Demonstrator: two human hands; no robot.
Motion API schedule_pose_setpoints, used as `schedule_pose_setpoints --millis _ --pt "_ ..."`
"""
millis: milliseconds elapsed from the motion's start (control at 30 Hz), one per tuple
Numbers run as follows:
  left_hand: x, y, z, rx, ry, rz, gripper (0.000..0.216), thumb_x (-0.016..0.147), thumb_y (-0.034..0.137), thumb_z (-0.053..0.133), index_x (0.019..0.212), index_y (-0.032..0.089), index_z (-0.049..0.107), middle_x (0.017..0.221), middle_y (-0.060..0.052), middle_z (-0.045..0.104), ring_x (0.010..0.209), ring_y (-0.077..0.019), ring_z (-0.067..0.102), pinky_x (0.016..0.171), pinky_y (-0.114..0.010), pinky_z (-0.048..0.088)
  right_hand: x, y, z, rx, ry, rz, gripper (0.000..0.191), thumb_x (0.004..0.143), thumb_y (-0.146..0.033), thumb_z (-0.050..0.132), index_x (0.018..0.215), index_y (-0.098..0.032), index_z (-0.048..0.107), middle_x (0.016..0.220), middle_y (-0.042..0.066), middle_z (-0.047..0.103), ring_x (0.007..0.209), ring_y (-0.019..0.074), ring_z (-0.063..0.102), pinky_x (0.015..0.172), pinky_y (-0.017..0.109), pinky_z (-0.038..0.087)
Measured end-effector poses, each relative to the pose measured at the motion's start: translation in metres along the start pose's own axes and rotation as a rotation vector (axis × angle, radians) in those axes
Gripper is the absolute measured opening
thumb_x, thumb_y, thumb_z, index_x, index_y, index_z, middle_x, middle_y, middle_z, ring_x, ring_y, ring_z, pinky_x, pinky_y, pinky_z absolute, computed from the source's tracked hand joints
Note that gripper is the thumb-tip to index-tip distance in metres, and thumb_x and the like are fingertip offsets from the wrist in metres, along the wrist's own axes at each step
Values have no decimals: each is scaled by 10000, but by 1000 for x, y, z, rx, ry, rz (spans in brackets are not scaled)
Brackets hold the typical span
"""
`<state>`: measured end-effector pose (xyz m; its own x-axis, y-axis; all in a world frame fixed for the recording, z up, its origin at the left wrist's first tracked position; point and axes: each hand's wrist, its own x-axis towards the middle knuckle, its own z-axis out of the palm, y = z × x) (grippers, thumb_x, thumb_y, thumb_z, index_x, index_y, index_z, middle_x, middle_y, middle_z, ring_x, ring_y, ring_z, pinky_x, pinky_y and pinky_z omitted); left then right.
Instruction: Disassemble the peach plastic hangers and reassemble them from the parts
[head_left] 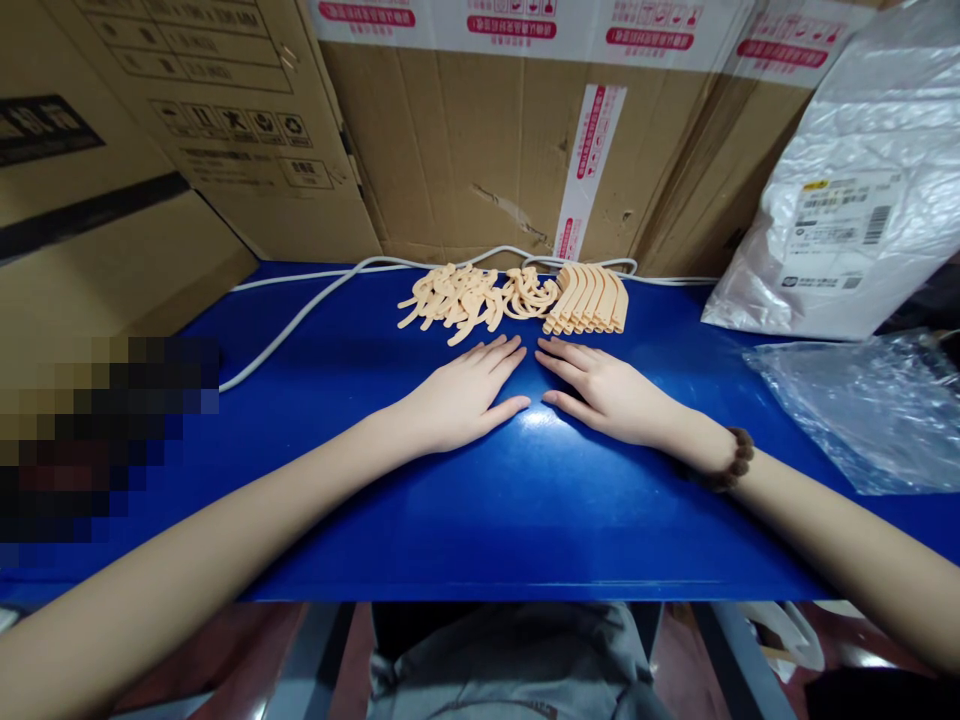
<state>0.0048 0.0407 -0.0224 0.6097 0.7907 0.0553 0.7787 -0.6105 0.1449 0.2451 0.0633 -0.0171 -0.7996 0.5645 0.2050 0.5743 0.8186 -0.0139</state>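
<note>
Beige curved pcs (589,295) looked light, stiff, prob. plastic; best grip seemed mid-curve. L hand (463,397) & R hand (611,393) lay flat, fingers extended, holding nothing.

L hand (472,395) & R hand (619,395) are bare, as are both forearms (307,505). Around R wrist (701,440), a dk brown bracelet (741,460) is worn, made up of chunky rounded segs; mat'l can't be told. Lap is covered w/ a gray garment (510,665), softly creased, approx. plain.
</note>
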Motion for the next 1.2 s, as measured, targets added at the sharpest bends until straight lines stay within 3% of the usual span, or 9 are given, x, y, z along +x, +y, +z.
schedule_pose_setpoints --millis 200,333,467,667,800,1067,1200 --pt "0 0 2 -1 30 9 727 1036 557 314 1552 45 328 1627 -190 290 1520 -297 279 1253 -449 236 14 -3 -20 -65 123 29 428 1037 -376 423 1295 -125 654 1264 160 647 1146 292 593 982 445 509" --pt "0 0 2 3 28 14 711 1038 547 314 1545 49 344 1627 -184 297 1520 -302 278 1248 -451 247 44 11 -33 -222 152 113 353 1006 -322 452 1158 -137 711 1079 166 657 1050 333 572 907 483 475" --pt "1 1 0 8 17 7 704 1043 532 326 1547 41 338 1632 -182 289 1521 -302 275 1251 -448 241 78 29 -30 -329 119 222 310 973 -294 482 1034 -108 722 1038 185 657 1048 357 564 892 486 441" --pt "2 1 -2 4 12 8 695 1043 526 343 1549 50 336 1636 -177 279 1526 -293 263 1255 -435 234 107 34 -22 -278 43 459 278 901 -316 579 951 -103 749 1022 194 707 1033 362 617 920 495 433" --pt "2 0 -1 -5 18 13 682 1043 522 333 1545 62 341 1632 -180 288 1523 -293 272 1252 -440 237 114 35 -21 -210 18 568 251 875 -294 577 893 -131 766 899 152 737 920 319 661 940 508 408" --pt "1 -1 0 3 17 13 701 1044 531 322 1547 44 335 1635 -182 281 1523 -298 272 1252 -443 236 117 41 -19 -49 63 631 201 842 -226 579 822 -130 755 807 118 736 826 280 657 975 560 360" --pt "0 0 -1 -42 10 9 693 1038 519 345 1539 41 342 1636 -187 279 1526 -306 261 1256 -459 221 113 41 -28 15 190 555 206 875 -237 568 882 -148 754 857 95 737 844 261 638 955 507 350"
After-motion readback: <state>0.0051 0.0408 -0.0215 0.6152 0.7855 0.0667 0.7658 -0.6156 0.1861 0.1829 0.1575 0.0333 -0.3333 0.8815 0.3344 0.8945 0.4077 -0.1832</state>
